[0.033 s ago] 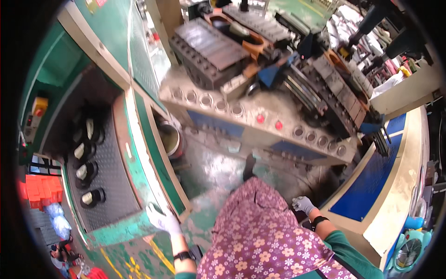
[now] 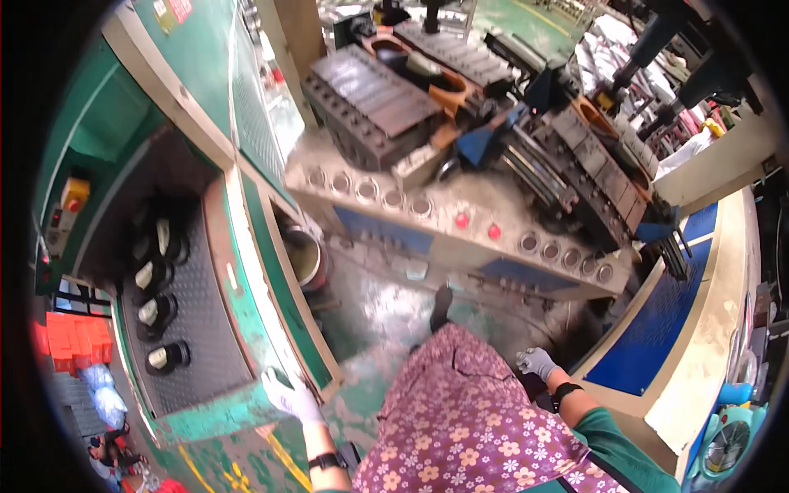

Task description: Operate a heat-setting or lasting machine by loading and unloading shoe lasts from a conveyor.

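Observation:
My left hand (image 2: 292, 398), in a white glove, lies at the near corner of a green-framed conveyor (image 2: 215, 404). Its fingers are apart and I see nothing held in them. My right hand (image 2: 537, 362), also gloved, hovers beside my flowered apron (image 2: 456, 411) with its fingers curled in. Whatever may be inside that hand is hidden. On the conveyor's dark textured belt stand several black shoes (image 2: 168, 357) with pale patches, lined up toward the dark tunnel.
Ahead stands a machine bench (image 2: 460, 238) with red buttons, round dials and heavy metal mould blocks (image 2: 374, 94). A bucket (image 2: 304, 256) sits between bench and conveyor. On the right is a cream table with a blue panel (image 2: 649, 345) and a turquoise fan (image 2: 727, 444). Orange boxes (image 2: 78, 338) are stacked far left.
The whole view has shifted slightly, so the bench and shoes appear a little lower. Both hands keep nearly the same places and shapes.

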A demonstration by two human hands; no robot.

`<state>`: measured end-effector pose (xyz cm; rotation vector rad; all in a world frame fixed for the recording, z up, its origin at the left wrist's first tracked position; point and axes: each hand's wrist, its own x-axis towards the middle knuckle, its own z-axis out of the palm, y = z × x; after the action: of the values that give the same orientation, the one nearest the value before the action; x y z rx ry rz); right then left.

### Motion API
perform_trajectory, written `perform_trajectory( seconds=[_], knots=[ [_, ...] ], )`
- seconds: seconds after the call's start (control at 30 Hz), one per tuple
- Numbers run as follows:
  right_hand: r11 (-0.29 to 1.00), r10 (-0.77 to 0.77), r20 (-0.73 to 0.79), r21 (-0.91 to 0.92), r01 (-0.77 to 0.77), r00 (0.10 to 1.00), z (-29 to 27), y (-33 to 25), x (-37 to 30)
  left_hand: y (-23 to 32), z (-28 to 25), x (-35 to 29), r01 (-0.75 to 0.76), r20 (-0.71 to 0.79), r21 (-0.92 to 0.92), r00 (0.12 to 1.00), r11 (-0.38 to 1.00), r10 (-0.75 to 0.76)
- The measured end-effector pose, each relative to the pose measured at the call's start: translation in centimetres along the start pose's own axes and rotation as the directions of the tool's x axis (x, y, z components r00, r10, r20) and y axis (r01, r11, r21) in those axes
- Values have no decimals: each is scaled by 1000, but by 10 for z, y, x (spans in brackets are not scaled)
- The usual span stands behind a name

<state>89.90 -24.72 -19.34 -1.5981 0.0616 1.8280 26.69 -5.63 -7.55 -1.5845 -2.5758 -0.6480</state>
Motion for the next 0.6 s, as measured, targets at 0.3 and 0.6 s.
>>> perform_trajectory(
  seconds=[0.3,0.6],
  knots=[
    [173,-541,520,-701,692,661,299,-228,-7,67,49,144,-182,98,-24,978,983,183],
    [-108,-972,225,-668,737,61,456,-556,27,117,76,184,-11,172,255,985,967,-34]
  ],
)
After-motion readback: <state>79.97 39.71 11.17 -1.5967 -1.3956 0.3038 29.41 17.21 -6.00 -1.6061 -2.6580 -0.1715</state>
